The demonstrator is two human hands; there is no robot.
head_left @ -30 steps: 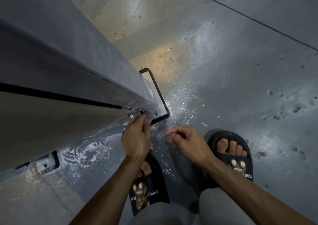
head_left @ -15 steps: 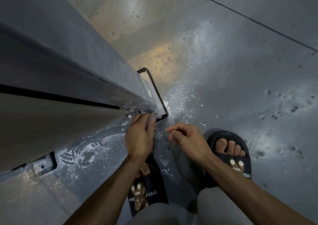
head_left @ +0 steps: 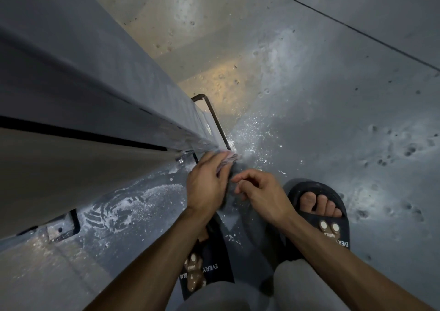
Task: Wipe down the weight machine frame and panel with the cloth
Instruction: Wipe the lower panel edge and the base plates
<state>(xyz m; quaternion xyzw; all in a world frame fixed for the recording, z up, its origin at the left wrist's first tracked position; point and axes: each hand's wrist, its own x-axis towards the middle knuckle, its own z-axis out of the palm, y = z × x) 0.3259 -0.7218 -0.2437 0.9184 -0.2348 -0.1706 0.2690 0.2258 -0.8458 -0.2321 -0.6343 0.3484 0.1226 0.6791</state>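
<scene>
At the foot of the grey metal machine frame, the left hand grips a crumpled pale cloth; the right hand hovers beside it, loosely curled, empty. Wet speckled concrete floor could slip underfoot.

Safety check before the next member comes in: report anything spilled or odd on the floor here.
White wet spatter and a foamy puddle lie on the floor beside the machine's base, where the left hand holds the cloth.

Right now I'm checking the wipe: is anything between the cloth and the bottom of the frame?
Nothing visible. The left hand holds the cloth at the foot of the frame; the right hand hovers beside it.
</scene>
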